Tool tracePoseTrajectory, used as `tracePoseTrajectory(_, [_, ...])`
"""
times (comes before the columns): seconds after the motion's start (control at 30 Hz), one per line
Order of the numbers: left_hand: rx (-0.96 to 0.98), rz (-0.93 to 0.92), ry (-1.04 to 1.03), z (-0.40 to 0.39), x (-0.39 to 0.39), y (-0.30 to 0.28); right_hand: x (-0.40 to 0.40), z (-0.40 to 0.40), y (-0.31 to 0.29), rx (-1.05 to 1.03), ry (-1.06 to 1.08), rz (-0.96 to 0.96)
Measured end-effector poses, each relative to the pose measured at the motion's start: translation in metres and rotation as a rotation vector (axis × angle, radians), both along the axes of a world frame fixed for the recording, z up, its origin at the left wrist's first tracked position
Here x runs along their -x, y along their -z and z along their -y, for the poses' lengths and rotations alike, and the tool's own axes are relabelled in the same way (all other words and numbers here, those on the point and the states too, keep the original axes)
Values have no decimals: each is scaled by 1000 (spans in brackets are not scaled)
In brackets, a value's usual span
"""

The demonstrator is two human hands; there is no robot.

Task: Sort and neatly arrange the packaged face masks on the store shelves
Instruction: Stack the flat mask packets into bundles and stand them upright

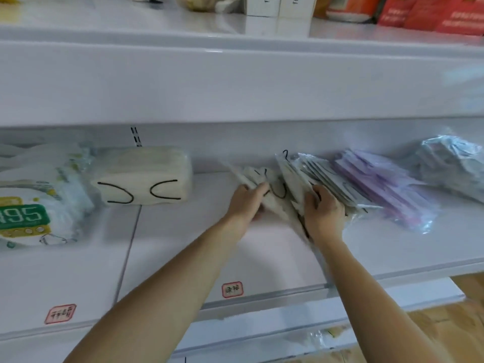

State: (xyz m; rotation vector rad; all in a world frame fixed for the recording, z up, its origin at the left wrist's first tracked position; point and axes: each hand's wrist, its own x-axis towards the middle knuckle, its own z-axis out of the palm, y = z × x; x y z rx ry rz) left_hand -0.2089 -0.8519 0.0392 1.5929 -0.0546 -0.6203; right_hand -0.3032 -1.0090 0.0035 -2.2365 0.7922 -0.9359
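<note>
A leaning row of clear-wrapped white face masks (277, 189) with black ear loops stands in the middle of the white shelf (183, 244). My left hand (246, 201) grips the leftmost packs of that row. My right hand (323, 210) holds the packs further right, its fingers curled over their front edges. Behind them to the right lean grey-white packs (322, 176) and then purple mask packs (387, 187). A neat cream stack of masks (142, 174) with black loops sits to the left, apart from my hands.
White bagged masks with a green label (34, 205) lie at the far left. A crumpled clear bag of pale blue masks (453, 163) sits at the far right. The upper shelf (235, 82) overhangs, carrying white boxes (280, 5) and red packages (432, 14). Red stamped labels (232, 289) mark the shelf front.
</note>
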Motion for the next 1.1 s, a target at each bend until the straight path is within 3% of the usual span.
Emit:
tracePoseTrajectory(0.07, [84, -184, -50, 9, -1, -4, 3, -1, 4, -10, 29, 28])
tracePoseTrajectory(0.1, [62, -187, -70, 14, -2, -1, 3, -2, 5, -3, 24, 35])
tracePoseTrajectory(0.2, [-53, -32, -121, 23, -1, 13, 2, 1, 3, -46, 14, 35])
tracePoseTrajectory(0.37, [-22, 62, -110, 19, 3, 29, 5, 5, 3, -114, -55, 52])
tracePoseTrajectory(0.47, [23, 125, -111, 17, 14, 26, 5, 0, 4, -49, -261, -85])
tracePoseTrajectory(0.57, [-1, 171, -137, 20, 18, 31, 2, 1, 7, 25, -334, -180])
tracePoseTrajectory(0.9, [-15, 302, -125, 29, 12, 59, 2, 7, 8, -95, -280, 44])
tracePoseTrajectory(1.1, [4, 287, -204, -2, 62, 18, 1, 8, 13, 3, -294, 26])
